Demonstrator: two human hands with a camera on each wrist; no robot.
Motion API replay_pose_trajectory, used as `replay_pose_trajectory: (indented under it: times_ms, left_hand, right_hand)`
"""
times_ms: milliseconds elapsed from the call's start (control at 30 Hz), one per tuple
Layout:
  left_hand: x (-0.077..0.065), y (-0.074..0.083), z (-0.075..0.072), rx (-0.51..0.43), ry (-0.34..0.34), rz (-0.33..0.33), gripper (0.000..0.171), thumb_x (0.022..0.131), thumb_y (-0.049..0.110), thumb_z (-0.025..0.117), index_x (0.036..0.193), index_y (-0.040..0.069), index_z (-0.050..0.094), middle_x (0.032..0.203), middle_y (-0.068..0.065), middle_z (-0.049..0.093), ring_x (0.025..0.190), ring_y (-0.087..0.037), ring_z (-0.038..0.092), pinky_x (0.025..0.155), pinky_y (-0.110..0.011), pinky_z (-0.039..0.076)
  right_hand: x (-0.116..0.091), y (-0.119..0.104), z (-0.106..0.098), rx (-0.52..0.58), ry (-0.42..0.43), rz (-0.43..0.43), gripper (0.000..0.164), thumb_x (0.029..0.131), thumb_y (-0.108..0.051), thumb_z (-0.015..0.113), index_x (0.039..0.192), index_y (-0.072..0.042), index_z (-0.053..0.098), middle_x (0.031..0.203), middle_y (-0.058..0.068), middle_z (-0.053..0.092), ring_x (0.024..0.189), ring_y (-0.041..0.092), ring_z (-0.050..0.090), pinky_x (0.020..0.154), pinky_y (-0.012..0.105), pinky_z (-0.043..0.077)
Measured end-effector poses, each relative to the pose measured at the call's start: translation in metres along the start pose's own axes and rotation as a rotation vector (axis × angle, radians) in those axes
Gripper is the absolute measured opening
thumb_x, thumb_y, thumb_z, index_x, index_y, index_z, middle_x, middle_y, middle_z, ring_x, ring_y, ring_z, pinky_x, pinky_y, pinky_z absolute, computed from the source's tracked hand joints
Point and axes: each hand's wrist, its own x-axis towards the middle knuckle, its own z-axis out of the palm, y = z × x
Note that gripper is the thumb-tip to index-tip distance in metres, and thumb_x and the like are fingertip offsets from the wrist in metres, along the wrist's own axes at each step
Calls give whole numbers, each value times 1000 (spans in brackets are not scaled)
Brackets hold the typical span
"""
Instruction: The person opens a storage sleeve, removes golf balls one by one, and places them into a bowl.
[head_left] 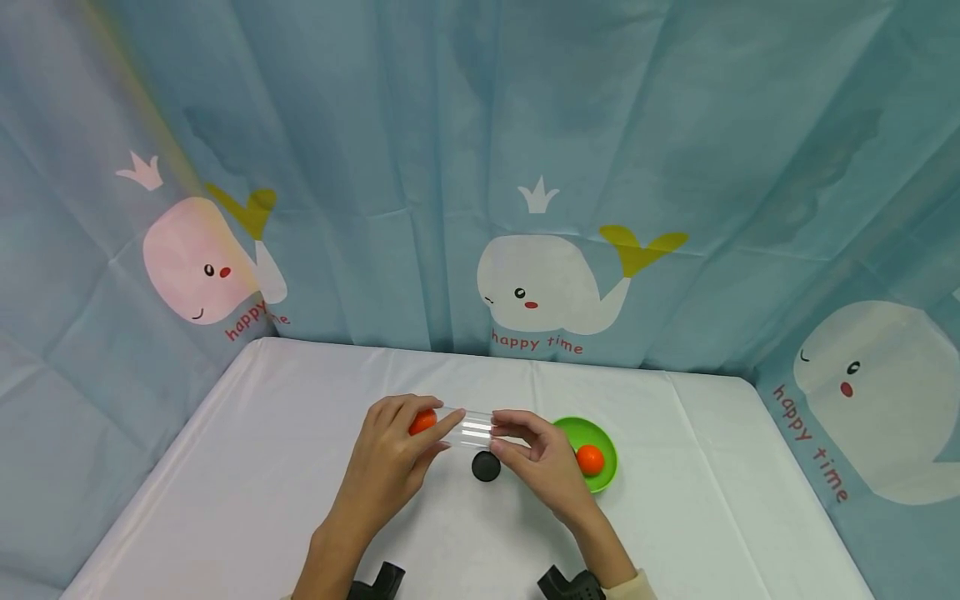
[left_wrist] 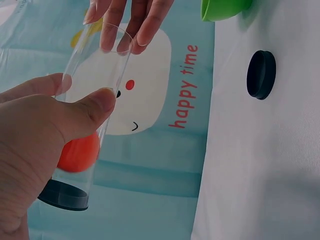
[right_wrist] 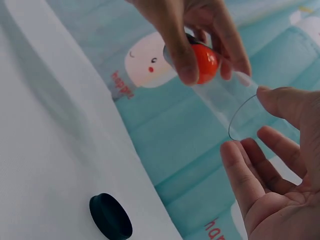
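Observation:
A clear plastic tube [head_left: 474,428] lies nearly level above the table, its open end toward the right. My left hand [head_left: 390,450] grips it near the other end, thumb on one side and fingers on the other. Inside that part sits an orange ball [left_wrist: 80,154], just short of the black cap [left_wrist: 65,195] closing the tube. At the open rim, my right hand [head_left: 546,463] pinches the tube between thumb and fingertips. A loose black cap [head_left: 486,467] lies on the table below the tube, its hollow side visible in the right wrist view.
Just right of my right hand stands a green bowl [head_left: 581,430] holding an orange ball [head_left: 590,460]; the hand partly covers its left side. A white cloth [head_left: 712,500] covers the table. Blue curtains [head_left: 420,167] with whale prints hang behind and at both sides.

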Motion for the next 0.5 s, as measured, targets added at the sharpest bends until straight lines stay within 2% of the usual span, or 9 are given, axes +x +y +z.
replay_pose_trajectory:
  times_ms: [233, 300, 500]
  left_hand:
    - [0, 1, -2, -4, -47, -25, 58, 78, 17, 95, 130, 33, 75, 124, -1, 68, 116, -28, 58, 108, -46, 44]
    - [0, 1, -3, 0, -47, -22, 58, 79, 18, 94, 131, 33, 75, 124, -1, 69, 117, -28, 59, 108, -46, 45]
    - [1, 1, -4, 8, -58, -12, 61, 80, 18, 93, 136, 34, 73, 125, -1, 68, 118, -28, 58, 108, -46, 44]
  right_hand:
    - [0, 2, 1, 18, 0, -3, 38, 98, -10, 75, 135, -6, 66, 135, 20, 66, 123, 42, 66, 97, 24, 60]
    - [1, 2, 1, 13, 2, -6, 38, 98, -10, 75, 135, -6, 66, 136, 21, 65, 123, 39, 66, 97, 23, 61]
    - [1, 2, 0, 9, 10, 8, 41, 98, -10, 75, 137, -4, 65, 138, 20, 66, 119, 16, 70, 98, 24, 61]
